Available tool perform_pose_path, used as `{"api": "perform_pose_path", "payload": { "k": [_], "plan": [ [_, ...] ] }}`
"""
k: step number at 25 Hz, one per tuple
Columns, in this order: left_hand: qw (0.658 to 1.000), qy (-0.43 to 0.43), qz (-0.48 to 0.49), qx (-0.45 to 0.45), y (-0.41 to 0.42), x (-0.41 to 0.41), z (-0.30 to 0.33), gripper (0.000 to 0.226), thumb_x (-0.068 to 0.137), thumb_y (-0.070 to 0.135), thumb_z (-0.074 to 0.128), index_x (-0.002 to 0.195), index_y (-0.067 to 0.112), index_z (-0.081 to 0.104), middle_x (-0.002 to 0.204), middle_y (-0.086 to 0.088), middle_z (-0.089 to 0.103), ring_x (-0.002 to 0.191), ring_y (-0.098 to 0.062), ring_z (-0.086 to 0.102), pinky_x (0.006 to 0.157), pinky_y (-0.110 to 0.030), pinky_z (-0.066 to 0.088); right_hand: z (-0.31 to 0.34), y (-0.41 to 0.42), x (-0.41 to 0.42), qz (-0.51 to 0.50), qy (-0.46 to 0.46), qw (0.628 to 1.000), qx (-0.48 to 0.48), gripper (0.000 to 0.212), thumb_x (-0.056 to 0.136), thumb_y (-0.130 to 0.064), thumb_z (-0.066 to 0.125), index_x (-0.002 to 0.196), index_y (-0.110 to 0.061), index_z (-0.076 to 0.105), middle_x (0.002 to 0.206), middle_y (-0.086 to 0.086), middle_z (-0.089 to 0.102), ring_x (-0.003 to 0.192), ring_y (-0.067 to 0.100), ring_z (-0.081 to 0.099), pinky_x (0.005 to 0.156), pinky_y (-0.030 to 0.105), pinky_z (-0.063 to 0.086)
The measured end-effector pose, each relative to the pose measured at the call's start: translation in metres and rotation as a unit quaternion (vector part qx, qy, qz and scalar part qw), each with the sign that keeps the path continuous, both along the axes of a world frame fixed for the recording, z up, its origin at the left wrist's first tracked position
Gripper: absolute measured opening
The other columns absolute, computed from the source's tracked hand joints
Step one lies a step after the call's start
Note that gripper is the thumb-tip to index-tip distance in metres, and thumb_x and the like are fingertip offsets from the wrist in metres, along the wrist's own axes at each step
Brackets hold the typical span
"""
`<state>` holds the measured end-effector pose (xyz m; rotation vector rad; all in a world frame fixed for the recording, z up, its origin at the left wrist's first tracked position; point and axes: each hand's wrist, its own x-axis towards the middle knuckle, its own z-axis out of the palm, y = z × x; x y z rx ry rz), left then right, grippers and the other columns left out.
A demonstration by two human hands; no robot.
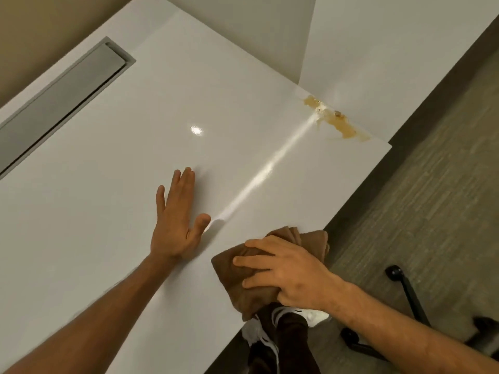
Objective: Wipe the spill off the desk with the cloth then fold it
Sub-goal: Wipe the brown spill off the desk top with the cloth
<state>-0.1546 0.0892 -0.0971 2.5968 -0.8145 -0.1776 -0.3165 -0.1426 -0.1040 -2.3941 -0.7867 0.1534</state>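
Note:
A glossy white desk (135, 163) fills most of the view. A yellow-brown spill (337, 118) with small pale lumps lies at its far right corner, along the seam with a white partition. A bunched brown cloth (243, 287) rests at the desk's near right edge, partly hanging over it. My right hand (286, 273) presses on top of the cloth with its fingers curled into it. My left hand (175, 222) lies flat on the bare desk to the left of the cloth, fingers extended, holding nothing. The spill is well beyond both hands.
A grey recessed cable tray (62, 101) runs along the desk's far left. A white partition (378, 63) stands behind the spill. Right of the desk is grey carpet (432, 201) with black chair legs (405, 290). A shoe (270, 333) shows below the desk edge.

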Motion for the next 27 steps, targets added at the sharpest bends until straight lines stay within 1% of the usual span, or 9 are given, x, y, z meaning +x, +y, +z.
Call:
{"api": "perform_pose_path", "payload": {
  "k": [3, 6, 9, 12, 14, 15, 19, 23, 27],
  "plan": [
    [0.999, 0.003, -0.025, 0.033, -0.002, -0.001, 0.003, 0.091, 0.099, 0.073, 0.013, 0.165, 0.01, 0.015, 0.174, -0.004, 0.01, 0.162, -0.018, -0.001, 0.128, -0.043, -0.013, 0.002, -0.015, -0.022, -0.043, 0.018, 0.998, 0.031, 0.039, 0.07, -0.015, 0.077, 0.105, -0.033, 0.073, 0.134, -0.014, 0.062, 0.135, 0.017, 0.045, 0.112, 0.039, 0.037],
    [0.994, -0.013, -0.097, 0.057, -0.005, -0.005, 0.011, 0.083, 0.102, 0.069, 0.015, 0.162, 0.013, 0.026, 0.172, -0.007, 0.018, 0.161, -0.021, 0.004, 0.127, -0.042, -0.014, 0.019, -0.03, -0.044, -0.182, 0.056, 0.976, 0.107, 0.049, 0.06, -0.004, 0.073, 0.099, -0.033, 0.076, 0.126, -0.017, 0.067, 0.125, 0.005, 0.054, 0.105, 0.035, 0.047],
    [0.991, -0.011, -0.118, 0.065, -0.015, -0.005, 0.02, 0.081, 0.102, 0.067, 0.018, 0.162, 0.013, 0.029, 0.171, -0.006, 0.022, 0.161, -0.02, 0.006, 0.127, -0.041, -0.014, 0.048, -0.053, -0.052, -0.359, 0.123, 0.875, 0.299, 0.054, 0.063, 0.007, 0.063, 0.101, -0.03, 0.077, 0.121, -0.015, 0.069, 0.117, 0.009, 0.063, 0.097, 0.034, 0.054],
    [0.99, -0.017, -0.137, 0.04, -0.057, 0.003, 0.027, 0.081, 0.102, 0.068, 0.02, 0.162, 0.015, 0.027, 0.172, -0.001, 0.021, 0.161, -0.018, 0.006, 0.128, -0.04, -0.013, 0.076, -0.087, -0.033, -0.511, 0.056, 0.771, 0.376, 0.045, 0.08, 0.005, 0.066, 0.106, -0.03, 0.075, 0.117, -0.011, 0.071, 0.112, 0.012, 0.067, 0.095, 0.035, 0.056],
    [0.991, -0.005, -0.132, 0.012, -0.098, 0.014, 0.029, 0.08, 0.101, 0.066, 0.023, 0.164, 0.016, 0.024, 0.172, 0.004, 0.016, 0.161, -0.013, 0.003, 0.128, -0.036, -0.014, 0.085, -0.109, -0.011, -0.601, 0.008, 0.722, 0.343, 0.051, 0.085, 0.003, 0.066, 0.11, -0.041, 0.07, 0.123, -0.018, 0.067, 0.116, 0.006, 0.063, 0.097, 0.036, 0.056],
    [0.993, 0.008, -0.119, -0.004, -0.116, 0.019, 0.029, 0.078, 0.101, 0.063, 0.026, 0.164, 0.017, 0.022, 0.172, 0.006, 0.014, 0.161, -0.01, 0.001, 0.127, -0.033, -0.014, 0.087, -0.117, 0.0, -0.629, -0.013, 0.715, 0.306, 0.05, 0.087, -0.001, 0.066, 0.113, -0.044, 0.068, 0.128, -0.021, 0.063, 0.12, 0.003, 0.06, 0.1, 0.038, 0.054],
    [0.996, 0.06, -0.066, -0.01, -0.151, 0.032, 0.014, 0.077, 0.102, 0.06, 0.028, 0.166, 0.019, 0.012, 0.174, 0.008, 0.006, 0.159, -0.003, -0.006, 0.125, -0.026, -0.015, 0.068, -0.139, 0.047, -0.655, -0.045, 0.735, 0.17, 0.046, 0.09, -0.018, 0.068, 0.133, -0.032, 0.06, 0.151, -0.009, 0.046, 0.135, 0.018, 0.048, 0.105, 0.05, 0.048],
    [0.995, 0.046, -0.079, 0.05, -0.155, 0.033, 0.001, 0.084, 0.099, 0.068, 0.019, 0.166, 0.023, -0.002, 0.174, 0.01, -0.007, 0.159, -0.004, -0.012, 0.127, -0.031, -0.012, 0.028, -0.147, 0.072, -0.609, 0.078, 0.782, -0.107, 0.068, 0.09, -0.029, 0.066, 0.152, -0.021, 0.038, 0.162, 0.01, 0.029, 0.147, 0.035, 0.027, 0.116, 0.053, 0.032],
    [0.994, 0.043, -0.078, 0.071, -0.157, 0.036, 0.002, 0.085, 0.098, 0.072, 0.018, 0.165, 0.025, -0.007, 0.173, 0.011, -0.012, 0.159, -0.005, -0.015, 0.128, -0.033, -0.012, 0.012, -0.152, 0.086, -0.619, 0.045, 0.771, -0.147, 0.075, 0.087, -0.054, 0.065, 0.149, -0.018, 0.043, 0.155, 0.013, 0.04, 0.142, 0.041, 0.035, 0.114, 0.054, 0.033]
  ]
}}
